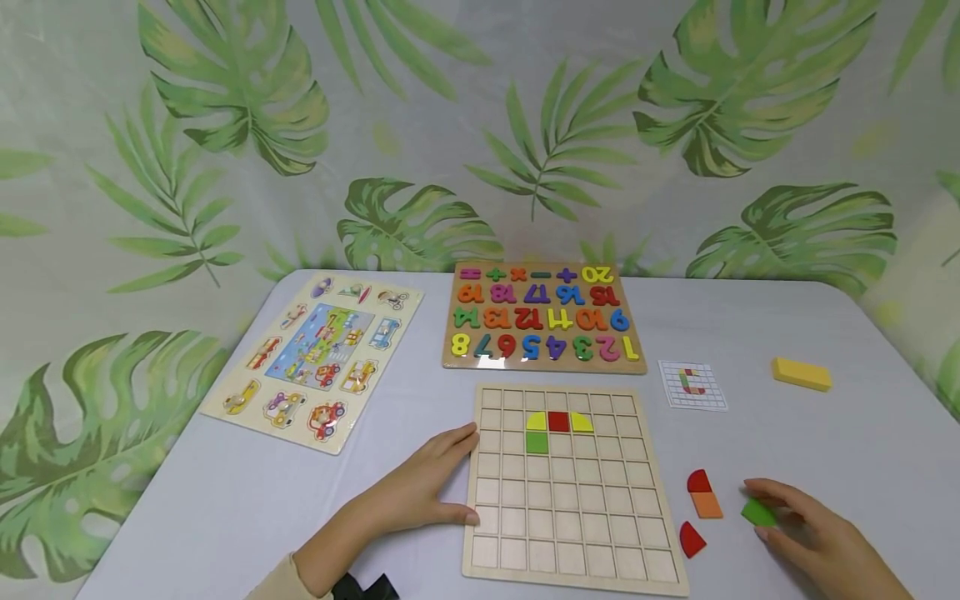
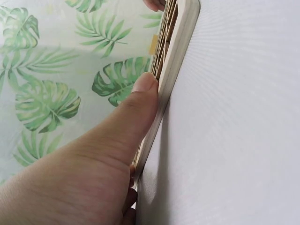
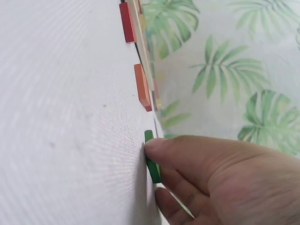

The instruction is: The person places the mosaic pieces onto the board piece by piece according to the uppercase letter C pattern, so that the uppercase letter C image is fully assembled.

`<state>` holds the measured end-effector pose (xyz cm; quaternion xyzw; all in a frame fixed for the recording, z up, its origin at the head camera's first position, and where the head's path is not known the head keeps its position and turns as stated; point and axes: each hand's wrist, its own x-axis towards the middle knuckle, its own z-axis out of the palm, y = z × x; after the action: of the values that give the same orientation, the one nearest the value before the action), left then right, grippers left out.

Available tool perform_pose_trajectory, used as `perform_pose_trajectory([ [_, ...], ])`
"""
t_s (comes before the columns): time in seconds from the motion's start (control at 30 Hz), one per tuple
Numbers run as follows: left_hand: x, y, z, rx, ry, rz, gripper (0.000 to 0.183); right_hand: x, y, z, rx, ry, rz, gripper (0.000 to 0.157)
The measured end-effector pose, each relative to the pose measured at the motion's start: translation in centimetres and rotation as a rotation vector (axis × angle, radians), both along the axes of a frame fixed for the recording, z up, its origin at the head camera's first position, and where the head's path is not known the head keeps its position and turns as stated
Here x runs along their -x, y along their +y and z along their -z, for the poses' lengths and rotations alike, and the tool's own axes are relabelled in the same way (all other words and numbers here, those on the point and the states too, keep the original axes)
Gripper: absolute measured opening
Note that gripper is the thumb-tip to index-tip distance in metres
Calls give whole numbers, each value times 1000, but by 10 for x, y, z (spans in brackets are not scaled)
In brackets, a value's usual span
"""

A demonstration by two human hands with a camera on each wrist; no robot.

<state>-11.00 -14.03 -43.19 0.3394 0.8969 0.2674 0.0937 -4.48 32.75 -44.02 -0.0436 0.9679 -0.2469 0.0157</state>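
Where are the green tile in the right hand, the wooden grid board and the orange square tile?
Green tile (image 1: 757,512): head view, on its exposed top face.
Wooden grid board (image 1: 564,469): head view, on a bare middle cell.
Orange square tile (image 1: 707,505): head view, centre of its top face.

From here I see a flat green tile (image 1: 758,512), askew and partly covered, right of a pale, square-celled wooden board (image 1: 567,502). The board lies flat, four upper cells filled.
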Motion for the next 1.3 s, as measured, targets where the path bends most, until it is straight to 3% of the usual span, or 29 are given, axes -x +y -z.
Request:
perform_pose_trajectory([
  [0.2,-1,0,-1,-2,-2,0,97,3,1,-3,-35,-49,35,63],
  [0.4,0,0,1,-2,10,4,97,5,0,-6,-41,-131,97,53],
  [0.7,1,-1,2,-3,11,4,98,0,-31,-27,48,204,-43,36],
  [0.97,1,0,3,-4,9,4,97,6,-79,-55,127,301,-157,38],
  [1.3,0,0,0,-3,-2,6,97,25,-135,-57,284,374,-378,37],
])
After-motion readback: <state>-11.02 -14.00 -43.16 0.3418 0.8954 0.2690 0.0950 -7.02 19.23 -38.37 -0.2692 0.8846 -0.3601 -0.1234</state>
